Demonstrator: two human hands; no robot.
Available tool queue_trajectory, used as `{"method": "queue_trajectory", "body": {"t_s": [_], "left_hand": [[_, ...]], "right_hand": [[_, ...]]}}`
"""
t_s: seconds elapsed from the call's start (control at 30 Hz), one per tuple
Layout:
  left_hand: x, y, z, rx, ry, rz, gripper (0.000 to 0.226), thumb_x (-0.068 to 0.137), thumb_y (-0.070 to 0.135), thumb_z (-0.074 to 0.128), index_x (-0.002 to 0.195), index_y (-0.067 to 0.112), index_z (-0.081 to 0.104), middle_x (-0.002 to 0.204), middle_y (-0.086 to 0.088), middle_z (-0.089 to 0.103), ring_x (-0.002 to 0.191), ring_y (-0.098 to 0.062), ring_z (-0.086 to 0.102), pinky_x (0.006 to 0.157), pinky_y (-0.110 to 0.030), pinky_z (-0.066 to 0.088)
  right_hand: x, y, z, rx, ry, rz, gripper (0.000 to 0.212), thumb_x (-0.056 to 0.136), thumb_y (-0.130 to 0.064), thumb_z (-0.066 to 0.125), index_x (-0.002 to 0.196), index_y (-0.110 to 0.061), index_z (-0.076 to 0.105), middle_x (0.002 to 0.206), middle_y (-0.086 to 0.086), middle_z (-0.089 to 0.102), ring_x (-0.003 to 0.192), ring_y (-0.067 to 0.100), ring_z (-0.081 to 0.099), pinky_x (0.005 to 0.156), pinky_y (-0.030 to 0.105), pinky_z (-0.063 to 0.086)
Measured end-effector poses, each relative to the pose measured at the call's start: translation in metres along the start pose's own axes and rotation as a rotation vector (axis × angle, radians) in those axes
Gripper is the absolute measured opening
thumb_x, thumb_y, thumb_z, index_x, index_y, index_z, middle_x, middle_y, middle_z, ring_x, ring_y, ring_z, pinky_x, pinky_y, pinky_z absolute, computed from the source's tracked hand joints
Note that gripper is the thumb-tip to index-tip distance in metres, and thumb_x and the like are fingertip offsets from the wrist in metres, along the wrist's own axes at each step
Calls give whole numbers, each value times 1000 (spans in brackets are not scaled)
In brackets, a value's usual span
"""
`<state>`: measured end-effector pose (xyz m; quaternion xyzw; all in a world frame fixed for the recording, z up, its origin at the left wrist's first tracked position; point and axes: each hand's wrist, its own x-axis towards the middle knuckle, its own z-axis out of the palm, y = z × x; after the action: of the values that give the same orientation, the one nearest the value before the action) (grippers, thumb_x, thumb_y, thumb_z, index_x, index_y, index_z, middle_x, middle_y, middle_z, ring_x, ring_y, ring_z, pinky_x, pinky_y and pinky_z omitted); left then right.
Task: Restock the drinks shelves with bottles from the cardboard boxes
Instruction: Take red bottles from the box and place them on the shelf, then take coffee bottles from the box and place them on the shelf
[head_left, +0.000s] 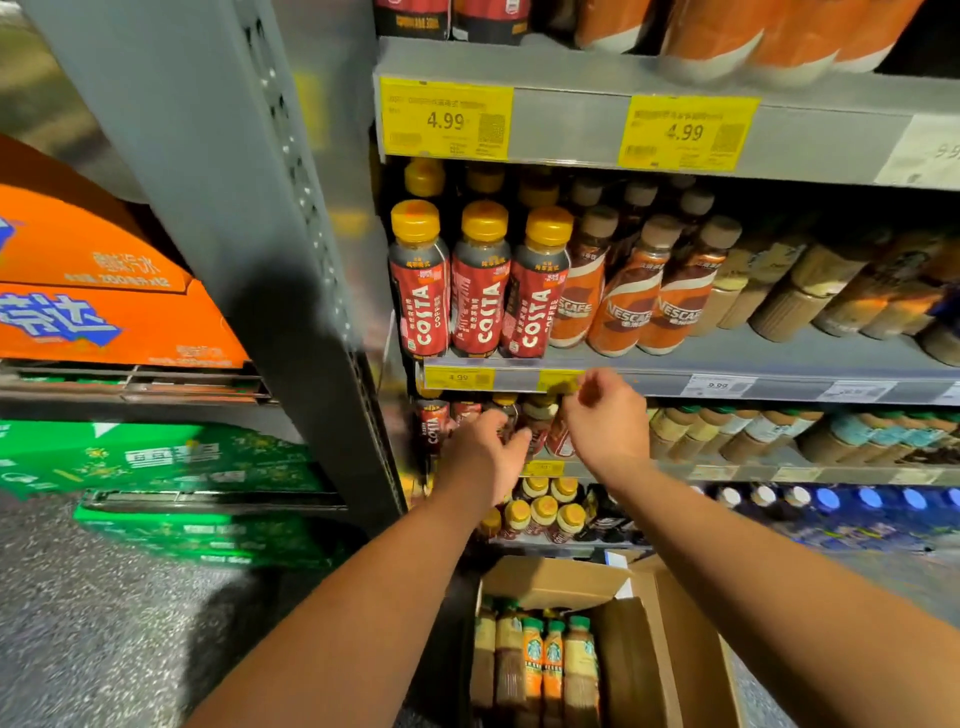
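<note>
— So, is the drinks job done yet?

— Not yet, I think. The cardboard box (691, 649) on the floor is open, and a row of green-top bottles (535, 660) stands in it.

— Are the shelves full?

— The higher shelf looks good. The red Costa bottles (480, 291) and the orange Nescafe bottles (628, 296) stand in neat rows right up to the front edge.

— And lower down?

— Both hands are at the lower shelf (727, 470). I think that is where the work is now. It is dark in there, so I can't tell how full it is.

— What is the left hand doing?

— The left hand (483, 457) reaches in among the small red bottles (434, 423). Its thumb sticks out to the side and the fingers are spread. I can't see it holding one.

— And the right hand?

— The right hand (605, 423) is just beside it, in front of a yellow price tag (558, 379). Its fingers are curled, but it is blurry. I can't tell if it pinches anything.

— So what is left?

— My guess is that the bottles in the box have to go up on a shelf.
</note>
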<state>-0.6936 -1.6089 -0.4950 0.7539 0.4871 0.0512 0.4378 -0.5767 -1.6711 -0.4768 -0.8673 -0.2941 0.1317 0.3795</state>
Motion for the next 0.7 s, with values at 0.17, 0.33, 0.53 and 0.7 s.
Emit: {"method": "queue_trajectory", "body": {"t_s": [0.17, 0.33, 0.53, 0.7], "left_hand": [[-19, -6, 32, 555, -48, 112, 35, 96, 34, 46, 122, 13, 54, 121, -9, 56, 110, -30, 56, 87, -37, 50], [-28, -28, 94, 641, -150, 115, 26, 95, 27, 46, 114, 13, 57, 116, -10, 57, 106, -31, 58, 83, -38, 49], [-44, -72, 164, 521, -242, 46, 31, 92, 31, 49, 119, 16, 57, 119, -6, 58, 110, -29, 56, 93, -42, 47], [-34, -123, 214, 574, -357, 6, 28, 94, 33, 47, 110, 14, 60, 113, -6, 62, 108, -27, 57, 100, -41, 39]], "right_hand": [[-35, 62, -11, -496, -408, 9, 13, 84, -18, 56, 91, -9, 60, 103, 16, 67, 96, 35, 62, 71, 33, 47], [-66, 124, -4, -695, -664, 88, 28, 85, -19, 56, 108, -4, 61, 116, 17, 63, 107, 33, 61, 83, 36, 52], [-85, 193, 14, -746, -738, 191, 44, 95, -28, 49, 129, -1, 51, 131, 18, 55, 120, 32, 54, 93, 32, 46], [-109, 248, 39, -546, -756, 402, 31, 92, -27, 56, 118, -10, 61, 111, 9, 65, 100, 25, 62, 83, 32, 52]]}}
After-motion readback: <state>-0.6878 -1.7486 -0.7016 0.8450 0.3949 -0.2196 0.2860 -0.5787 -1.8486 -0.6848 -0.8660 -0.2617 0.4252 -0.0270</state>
